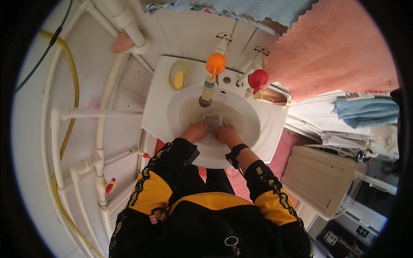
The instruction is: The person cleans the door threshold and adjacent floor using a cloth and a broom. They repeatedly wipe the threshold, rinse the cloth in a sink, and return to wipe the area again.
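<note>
Both my hands reach down into the bowl of a white sink [275, 133], where cloudy greyish water stands. My left hand [195, 130] is on the left of the bowl, its fingers running under the water. A short way to its right, my right hand [226, 135] dips in likewise, with a dark band on the wrist. Between and just beyond them lies a crumpled, shiny greyish patch [212, 119]; I cannot tell whether it is wet cloth or stirred water. The fingers' grip is hidden. Above the far side of the bowl hangs a tap spout [205, 101].
An orange tap handle [215, 63] and a red tap handle [258, 79] stand at the back. Yellow soap [179, 80] lies in the left corner, a gold-coloured dish [272, 96] at the right. White pipes [103, 112] run along the left; a pink towel [331, 47] hangs at the right.
</note>
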The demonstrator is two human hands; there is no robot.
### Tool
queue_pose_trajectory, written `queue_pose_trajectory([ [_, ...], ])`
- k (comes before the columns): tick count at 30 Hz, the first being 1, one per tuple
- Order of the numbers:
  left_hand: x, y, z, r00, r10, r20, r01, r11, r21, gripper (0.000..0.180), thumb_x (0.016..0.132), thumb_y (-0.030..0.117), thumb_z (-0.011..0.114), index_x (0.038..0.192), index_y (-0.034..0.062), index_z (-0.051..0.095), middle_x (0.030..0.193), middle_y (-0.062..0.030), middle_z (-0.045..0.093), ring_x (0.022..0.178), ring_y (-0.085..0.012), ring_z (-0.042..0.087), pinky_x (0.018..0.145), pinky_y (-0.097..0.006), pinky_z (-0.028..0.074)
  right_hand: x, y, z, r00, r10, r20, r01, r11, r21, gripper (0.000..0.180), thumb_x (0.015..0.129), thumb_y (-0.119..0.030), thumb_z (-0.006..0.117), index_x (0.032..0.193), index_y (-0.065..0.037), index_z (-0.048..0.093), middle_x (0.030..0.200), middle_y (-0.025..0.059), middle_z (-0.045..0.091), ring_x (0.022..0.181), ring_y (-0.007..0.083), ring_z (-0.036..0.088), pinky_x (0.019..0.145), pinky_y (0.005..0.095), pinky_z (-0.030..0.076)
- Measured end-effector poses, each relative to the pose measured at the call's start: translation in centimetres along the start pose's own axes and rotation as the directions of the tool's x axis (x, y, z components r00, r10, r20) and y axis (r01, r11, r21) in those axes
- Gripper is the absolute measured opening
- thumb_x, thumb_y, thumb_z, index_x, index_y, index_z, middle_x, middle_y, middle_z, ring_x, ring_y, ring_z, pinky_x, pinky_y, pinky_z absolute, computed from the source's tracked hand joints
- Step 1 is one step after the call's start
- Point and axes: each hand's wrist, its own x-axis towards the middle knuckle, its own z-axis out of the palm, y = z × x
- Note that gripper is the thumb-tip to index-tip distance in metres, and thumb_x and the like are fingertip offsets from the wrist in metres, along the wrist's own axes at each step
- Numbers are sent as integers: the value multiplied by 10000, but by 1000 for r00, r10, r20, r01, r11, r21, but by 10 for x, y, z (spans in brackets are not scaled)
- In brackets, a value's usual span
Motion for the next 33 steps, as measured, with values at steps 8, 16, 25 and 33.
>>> queue_pose_trajectory([
  [8, 20, -27, 8, 981, 176, -82, -187, 969, -160, 351, 847, 252, 529, 1170, 123, 573, 1153, -142, 591, 1043, -296, 581, 856, -427, 455, 11, 11, -12, 980, -166, -114, 200, 876, 440, 353, 856, -281, 516, 1171, -138, 586, 1128, 162, 604, 1034, 341, 571, 931, 420, 418],
  [16, 23, -35, 7, 893, -288, 344, 323, -119, -939, 376, 894, 401, 537, 1150, 128, 502, 1079, -57, 579, 983, -236, 568, 812, -466, 467, 29, -26, 13, 588, 805, -83, -323, 327, 888, 410, 792, -216, 606, 1149, -24, 546, 1073, 199, 602, 956, 340, 591, 819, 390, 466],
  [25, 11, -23, -16, 931, 253, 265, 366, -595, -716, 423, 912, 454, 487, 1104, 80, 525, 1085, -90, 581, 949, -248, 578, 849, -459, 475, -9, -88, -33, 829, 559, -26, 98, -99, 990, 232, 798, -113, 576, 1015, -41, 536, 873, 83, 589, 785, 191, 575, 679, 292, 462],
  [33, -5, 9, -19, 986, -25, 167, 129, -522, -843, 213, 907, 242, 533, 1054, 89, 552, 984, -38, 600, 890, -182, 585, 797, -342, 481, 9, -99, -44, 539, 795, -278, -31, 348, 937, 335, 911, -338, 468, 881, -14, 547, 833, 238, 600, 783, 429, 563, 704, 457, 447],
])
